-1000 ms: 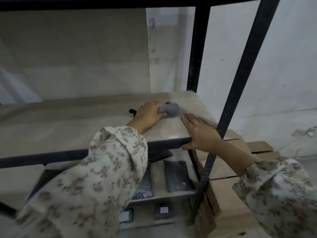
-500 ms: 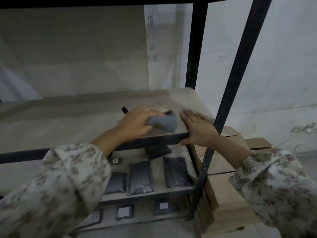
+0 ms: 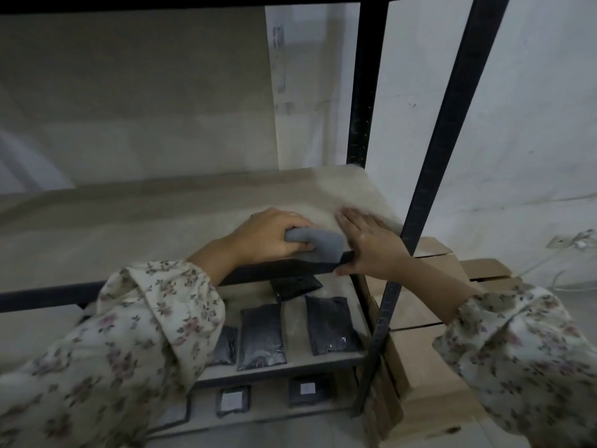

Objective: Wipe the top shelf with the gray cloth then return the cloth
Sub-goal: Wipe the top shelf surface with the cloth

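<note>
My left hand (image 3: 268, 236) is closed around the bunched gray cloth (image 3: 318, 244), which lies at the front edge of the pale shelf board (image 3: 129, 221), near its right end. Part of the cloth hangs over the dark front rail. My right hand (image 3: 371, 244) lies flat with spread fingers on the board's right front corner, just right of the cloth, thumb hooked under the rail. Both arms wear floral sleeves.
Two black uprights (image 3: 442, 147) of the rack stand at the right, close to my right hand. On the lower shelf lie several dark packets (image 3: 329, 324). Cardboard boxes (image 3: 429, 318) are stacked right of the rack. A pale wall is behind.
My left hand has pulled the cloth from the middle of the board's right end back to the front edge. The right hand has stayed on the corner.
</note>
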Available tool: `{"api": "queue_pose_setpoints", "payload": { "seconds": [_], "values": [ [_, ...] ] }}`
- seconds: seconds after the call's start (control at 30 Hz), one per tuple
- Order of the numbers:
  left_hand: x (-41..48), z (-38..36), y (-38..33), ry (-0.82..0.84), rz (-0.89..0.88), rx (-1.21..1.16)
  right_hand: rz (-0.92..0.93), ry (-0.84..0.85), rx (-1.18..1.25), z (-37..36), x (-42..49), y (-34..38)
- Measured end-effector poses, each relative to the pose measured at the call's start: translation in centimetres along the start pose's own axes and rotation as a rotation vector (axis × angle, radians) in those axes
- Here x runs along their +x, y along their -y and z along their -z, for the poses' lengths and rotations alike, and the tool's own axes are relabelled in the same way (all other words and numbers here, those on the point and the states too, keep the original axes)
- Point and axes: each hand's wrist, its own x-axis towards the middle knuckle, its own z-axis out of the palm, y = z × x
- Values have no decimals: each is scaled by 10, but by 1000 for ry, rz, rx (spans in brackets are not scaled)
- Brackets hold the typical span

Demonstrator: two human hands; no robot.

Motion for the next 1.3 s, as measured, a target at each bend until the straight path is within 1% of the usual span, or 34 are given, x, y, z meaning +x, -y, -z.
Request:
{"api": "queue_pose_setpoints", "payload": {
  "seconds": [0.1,0.13,0.17,0.2,0.27,0.3,0.4,0.47,0.5,0.57,0.63,0.67,0.7,0.77,0.87,0.9,0.93,1.0,1.07,1.1,1.13,1.17,1.23,1.27,1.3],
  "values": [
    [24,7,1,-214,103,-4,10,-20,17,0,-1,0],
    [30,4,5,-252,147,5,12,-24,28,0,-2,0],
    [32,-2,8,-252,185,41,18,-40,53,0,-2,0],
    [31,-12,12,-236,199,127,25,-71,91,0,-3,0],
    [20,-31,16,-233,160,322,34,-133,172,-1,-4,-2],
    [13,-34,15,-229,128,348,34,-156,199,-2,-5,-3],
    [-3,-22,6,-125,-24,255,47,-200,231,-4,-4,-4],
    [-2,-7,6,-101,-84,275,49,-214,244,-4,-3,-4],
    [2,-3,8,-121,-66,298,45,-214,250,-4,-3,-4],
    [14,-4,15,-187,40,315,41,-214,257,-2,-3,-3],
    [21,-14,18,-231,145,308,36,-208,263,-1,-3,-2],
    [21,-21,19,-247,161,318,32,-202,265,-1,-3,-2],
    [17,-28,18,-261,147,330,29,-196,267,-1,-3,-2],
    [4,-34,13,-246,28,309,35,-196,268,-1,-3,-2],
    [-22,-28,-5,-64,-208,221,32,-211,261,-4,-4,-3],
    [-24,-25,-6,-18,-253,237,30,-215,259,-4,-4,-3],
    [-22,-21,-8,-20,-266,256,30,-216,262,-4,-4,-4],
    [-9,-15,-8,-126,-200,220,34,-211,282,-2,-4,-3],
    [6,-14,-9,-261,-83,117,20,-185,280,0,-5,-2],
    [11,-18,-10,-297,-22,81,5,-170,270,0,-4,-1],
    [14,-25,-12,-302,34,90,-14,-161,273,1,-4,0],
    [17,-33,-13,-290,62,155,-26,-162,292,1,-5,1],
    [14,-48,-18,-263,59,305,-31,-178,323,0,-8,1],
    [9,-49,-20,-257,55,310,-22,-176,312,1,-10,1],
    [5,-46,-20,-233,60,248,-3,-168,288,1,-12,1]
  ]
}}
